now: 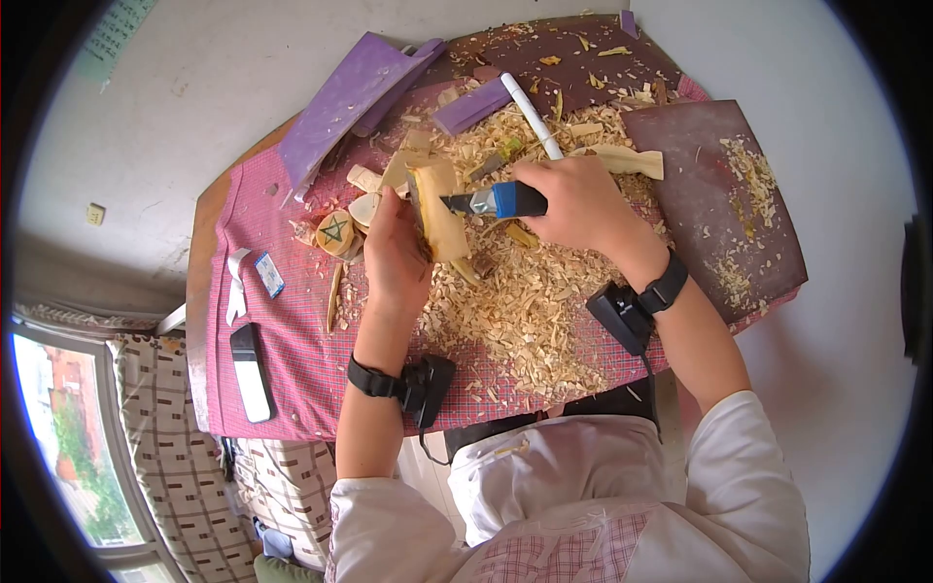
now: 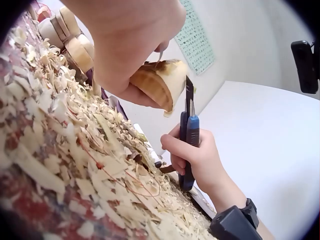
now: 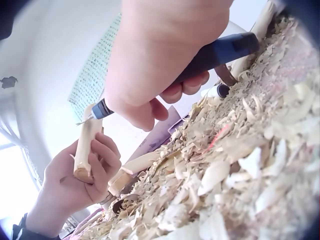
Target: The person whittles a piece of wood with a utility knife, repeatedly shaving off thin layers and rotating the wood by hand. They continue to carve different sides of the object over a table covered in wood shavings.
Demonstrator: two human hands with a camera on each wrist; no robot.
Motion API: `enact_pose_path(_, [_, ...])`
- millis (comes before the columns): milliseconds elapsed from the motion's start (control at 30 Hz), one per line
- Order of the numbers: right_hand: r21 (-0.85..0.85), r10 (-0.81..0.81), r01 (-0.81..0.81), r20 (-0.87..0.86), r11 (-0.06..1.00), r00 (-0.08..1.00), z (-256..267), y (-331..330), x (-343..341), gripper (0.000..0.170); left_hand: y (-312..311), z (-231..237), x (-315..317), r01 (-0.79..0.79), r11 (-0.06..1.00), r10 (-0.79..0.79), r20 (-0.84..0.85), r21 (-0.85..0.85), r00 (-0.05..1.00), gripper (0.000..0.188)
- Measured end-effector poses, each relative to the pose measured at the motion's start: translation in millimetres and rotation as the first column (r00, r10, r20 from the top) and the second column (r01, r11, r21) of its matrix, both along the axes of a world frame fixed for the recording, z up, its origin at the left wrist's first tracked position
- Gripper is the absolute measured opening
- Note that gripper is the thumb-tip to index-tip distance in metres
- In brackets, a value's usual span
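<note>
A pale piece of wood (image 1: 443, 216) with a dark, barky edge is gripped by the left hand (image 1: 397, 255). In the left wrist view the wood (image 2: 172, 82) shows a curved, ridged side. Curled round a blue and black utility knife (image 1: 520, 199), the right hand (image 1: 583, 209) holds its blade at the wood's right side. The right wrist view shows the knife (image 3: 220, 54) with its tip at the upper end of the wood (image 3: 86, 147); whether the blade is cutting in cannot be told.
Wood shavings (image 1: 525, 330) cover much of the checked cloth (image 1: 301, 389). Purple boards (image 1: 345, 102), a white marker (image 1: 530, 112), and a brown board (image 1: 700, 194) lie around them. At the left are a phone (image 1: 253, 374) and a round wood piece with a star (image 1: 334, 231).
</note>
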State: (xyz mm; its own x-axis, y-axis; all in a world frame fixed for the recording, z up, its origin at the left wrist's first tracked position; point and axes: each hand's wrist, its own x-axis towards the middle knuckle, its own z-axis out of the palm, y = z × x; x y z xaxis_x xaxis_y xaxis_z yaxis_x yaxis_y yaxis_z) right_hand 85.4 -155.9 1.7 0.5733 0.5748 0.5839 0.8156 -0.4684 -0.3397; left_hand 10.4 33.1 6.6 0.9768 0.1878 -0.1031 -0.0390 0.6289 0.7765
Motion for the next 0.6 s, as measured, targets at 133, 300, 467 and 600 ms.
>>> enact_pose_path(133, [-0.142, 0.011, -0.016, -0.035, 0.99, 0.999, -3, 1, 0, 0.014, -3, -11, 3, -0.103, 0.991, 0.112, -0.099, 0.09, 0.989, 0.039])
enact_pose_path(300, [-0.168, 0.027, -0.031, -0.026, 0.985, 0.999, -1, 2, -3, 0.016, -7, -4, -3, -0.097, 0.918, 0.151, -0.113, 0.384, 0.982, 0.042])
enact_pose_path(467, [-0.089, -0.113, 0.111, -0.022, 0.99, 0.993, -4, 4, -2, 0.02, -5, -19, 3, -0.134, 0.815, 0.241, -0.118, 0.563, 0.963, 0.04])
enact_pose_path(600, [-0.109, -0.188, 0.189, 0.017, 0.976, 0.982, 0, 5, -5, 0.02, -13, -6, 2, -0.061, 0.895, 0.178, -0.229, 0.442, 0.957, 0.036])
